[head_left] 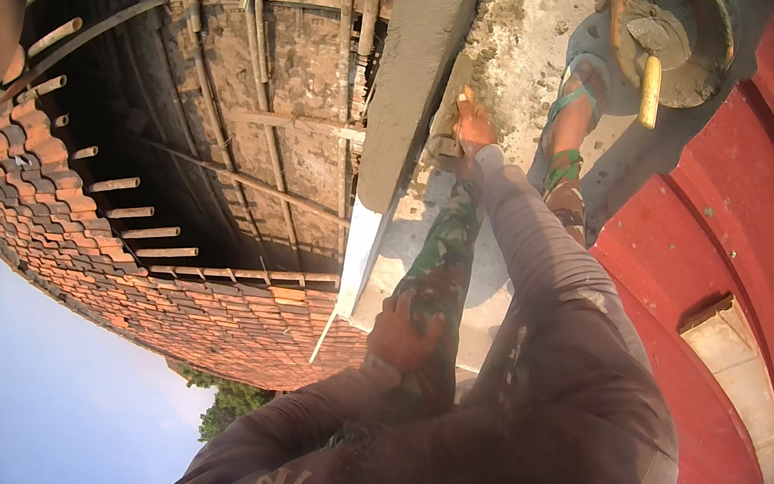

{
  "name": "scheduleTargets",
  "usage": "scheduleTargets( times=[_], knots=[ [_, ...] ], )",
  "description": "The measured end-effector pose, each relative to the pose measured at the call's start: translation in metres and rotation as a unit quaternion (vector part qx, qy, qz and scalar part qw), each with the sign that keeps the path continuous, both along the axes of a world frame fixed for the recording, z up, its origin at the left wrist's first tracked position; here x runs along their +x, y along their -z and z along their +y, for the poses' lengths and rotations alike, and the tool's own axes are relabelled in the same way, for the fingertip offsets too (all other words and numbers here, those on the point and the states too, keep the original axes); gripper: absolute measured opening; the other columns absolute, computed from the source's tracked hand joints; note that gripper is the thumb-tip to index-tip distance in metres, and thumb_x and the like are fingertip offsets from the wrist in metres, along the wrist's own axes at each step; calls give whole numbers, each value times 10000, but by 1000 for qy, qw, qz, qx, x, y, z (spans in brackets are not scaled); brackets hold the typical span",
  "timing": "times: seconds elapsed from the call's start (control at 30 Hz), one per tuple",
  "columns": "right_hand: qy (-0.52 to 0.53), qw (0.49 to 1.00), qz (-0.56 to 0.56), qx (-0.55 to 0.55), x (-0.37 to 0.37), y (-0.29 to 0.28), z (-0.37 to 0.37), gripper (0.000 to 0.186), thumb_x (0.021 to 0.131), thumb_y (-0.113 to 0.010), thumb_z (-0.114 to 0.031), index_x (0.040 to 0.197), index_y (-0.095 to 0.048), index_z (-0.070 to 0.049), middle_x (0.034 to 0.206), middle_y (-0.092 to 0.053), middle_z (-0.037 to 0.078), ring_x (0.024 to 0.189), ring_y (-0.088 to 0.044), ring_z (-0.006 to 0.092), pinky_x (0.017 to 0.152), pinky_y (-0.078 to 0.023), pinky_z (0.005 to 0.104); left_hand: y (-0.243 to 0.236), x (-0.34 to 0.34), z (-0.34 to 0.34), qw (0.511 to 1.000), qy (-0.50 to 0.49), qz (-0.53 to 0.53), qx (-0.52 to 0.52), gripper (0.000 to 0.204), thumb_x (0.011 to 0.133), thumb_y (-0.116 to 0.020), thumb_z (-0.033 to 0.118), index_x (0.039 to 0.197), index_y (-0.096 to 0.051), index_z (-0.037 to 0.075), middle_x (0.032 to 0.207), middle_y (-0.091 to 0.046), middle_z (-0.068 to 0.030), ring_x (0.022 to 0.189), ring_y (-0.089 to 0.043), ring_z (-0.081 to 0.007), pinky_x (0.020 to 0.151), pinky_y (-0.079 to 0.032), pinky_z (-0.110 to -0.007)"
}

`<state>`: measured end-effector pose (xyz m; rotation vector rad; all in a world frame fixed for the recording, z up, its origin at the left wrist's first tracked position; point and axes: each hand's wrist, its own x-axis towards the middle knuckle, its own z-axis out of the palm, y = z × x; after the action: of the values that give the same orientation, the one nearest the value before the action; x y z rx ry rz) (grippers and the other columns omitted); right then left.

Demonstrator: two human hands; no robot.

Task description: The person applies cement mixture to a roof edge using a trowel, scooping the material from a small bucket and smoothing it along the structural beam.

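Observation:
My right hand [474,126] is low at the foot of a narrow wall [424,55] coated in smooth grey mortar. Its fingers are closed, and a small greyish edge [443,146] shows beside them; what they hold cannot be made out. My left hand [405,334] rests on my camouflage trouser leg [448,242], fingers laid over the cloth and no tool visible in it. Ahead to the right stands a bucket [721,67] with wet grey mortar inside. A trowel with a yellowish handle [649,93] lies in it, handle hanging over the near rim.
Under my feet runs a narrow concrete ledge [533,22] spotted with mortar. On its right a red sheet roof [709,253] slopes away. Left of the wall are bamboo poles [271,143], a dark gap and a tiled roof [222,322]. The wall's near end [361,248] is white.

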<state>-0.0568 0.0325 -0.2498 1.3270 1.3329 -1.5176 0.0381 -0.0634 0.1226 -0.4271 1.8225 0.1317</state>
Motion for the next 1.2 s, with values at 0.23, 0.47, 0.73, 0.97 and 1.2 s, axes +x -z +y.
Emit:
scheduleTargets(
  times=[0.23, 0.47, 0.73, 0.97, 1.2],
  knots=[
    [-298, 834, 150, 440, -159, 48, 168, 452, 959, -654, -370, 1275, -554, -62, 1249, -686, 229, 1176, -643, 443, 981, -497, 565, 1, 11, -10, 1000, -10, 16, 18, 733, 913, -669, 502, 1430, -495, 13, 1263, -573, -277, 1130, -619, -456, 935, -533, -512],
    [-443, 832, 73, 326, -121, 47, 107, 367, 982, -652, -275, 1313, -578, -133, 1335, -651, 176, 1279, -585, 383, 1041, -440, 559, -4, 24, -20, 999, -30, 42, 16, 718, 914, -673, 488, 1413, -508, 0, 1242, -576, -270, 1121, -620, -454, 925, -536, -503],
    [-505, 831, 11, 234, 60, 7, 21, 352, 950, -649, -208, 1280, -542, -149, 1292, -626, 153, 1257, -569, 357, 1038, -411, 532, -1, 41, -43, 999, -46, 12, -9, 702, 917, -671, 487, 1403, -524, 2, 1266, -577, -261, 1129, -623, -436, 938, -534, -493],
    [-327, 843, 100, 416, -74, 42, 90, 383, 952, -643, -261, 1309, -575, -141, 1306, -628, 144, 1265, -561, 360, 1045, -407, 528, 2, 56, -55, 998, -57, 38, 3, 679, 914, -677, 485, 1384, -548, 12, 1262, -593, -245, 1134, -626, -426, 946, -532, -485],
    [-470, 822, 8, 322, -47, 50, 51, 326, 1015, -509, -160, 1338, -549, -144, 1323, -631, 191, 1311, -553, 360, 1058, -417, 524, -2, 49, -64, 999, -18, 43, 9, 691, 912, -678, 483, 1397, -541, 9, 1277, -600, -246, 1143, -629, -417, 955, -529, -474]
  ],
)
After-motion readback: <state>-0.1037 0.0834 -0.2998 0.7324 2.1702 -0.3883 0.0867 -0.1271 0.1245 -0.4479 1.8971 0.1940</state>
